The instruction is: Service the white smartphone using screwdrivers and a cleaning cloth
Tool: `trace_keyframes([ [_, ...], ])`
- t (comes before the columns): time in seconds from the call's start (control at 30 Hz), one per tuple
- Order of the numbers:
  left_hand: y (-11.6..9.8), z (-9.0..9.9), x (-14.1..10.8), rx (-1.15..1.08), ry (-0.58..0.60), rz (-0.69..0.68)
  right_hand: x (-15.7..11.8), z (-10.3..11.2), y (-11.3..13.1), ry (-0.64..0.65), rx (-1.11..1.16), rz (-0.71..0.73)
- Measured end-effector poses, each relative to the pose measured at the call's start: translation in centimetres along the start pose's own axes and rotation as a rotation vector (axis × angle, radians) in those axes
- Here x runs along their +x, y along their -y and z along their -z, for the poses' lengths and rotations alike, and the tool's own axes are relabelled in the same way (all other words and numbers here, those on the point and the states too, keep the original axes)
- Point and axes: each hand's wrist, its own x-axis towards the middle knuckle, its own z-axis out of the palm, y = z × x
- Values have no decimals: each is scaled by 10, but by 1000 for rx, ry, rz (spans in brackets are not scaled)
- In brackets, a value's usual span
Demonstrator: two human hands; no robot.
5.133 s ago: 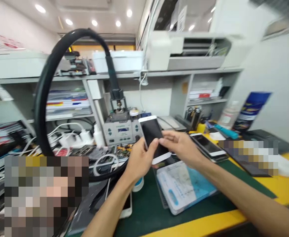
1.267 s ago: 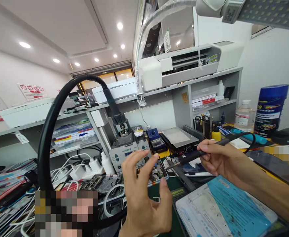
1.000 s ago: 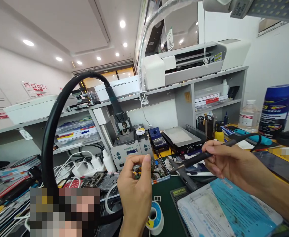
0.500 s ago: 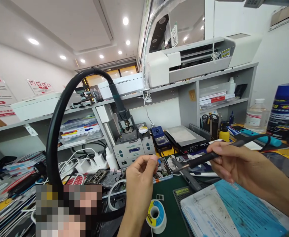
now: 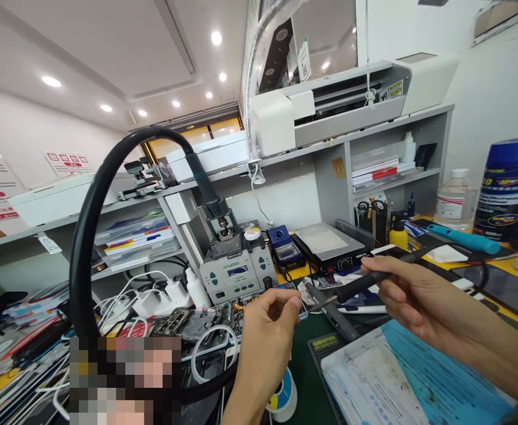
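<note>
A black soldering iron [image 5: 360,284] lies in my right hand [image 5: 413,289], its metal tip pointing left. My left hand [image 5: 271,330] is raised in the middle with thumb and fingers pinched together; whatever they hold is too small to make out. The iron's tip is close to these fingertips, and I cannot tell whether they touch. Partly behind my left wrist stands a solder spool [image 5: 287,398] with a blue and yellow label. Under my right hand lies a blue and white stained packet [image 5: 409,372].
A thick black hose [image 5: 81,236] arches across the left side to a grey station [image 5: 234,271]. Phone boards [image 5: 183,324] and white cables lie left of centre. Behind are a hot plate [image 5: 329,242] and a blue-topped can [image 5: 507,189]. Part of a pixelated area shows lower left.
My left hand has moved right and slightly down, and its pinched fingers are now closer to the iron's tip. The view has shifted a little, and the spool is more covered by my wrist.
</note>
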Motion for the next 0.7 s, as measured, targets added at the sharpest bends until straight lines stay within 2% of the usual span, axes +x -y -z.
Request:
trace_keyframes([
  [0.2, -2, 0, -2, -27, 12, 47, -1, 5, 1, -13, -32, 17],
  [0.43, -8, -1, -3, -72, -20, 59, -4, 2, 0, 24, -88, 47],
  [0.7, -6, -1, -2, -95, -20, 60, -5, 1, 1, 0, -160, 50],
])
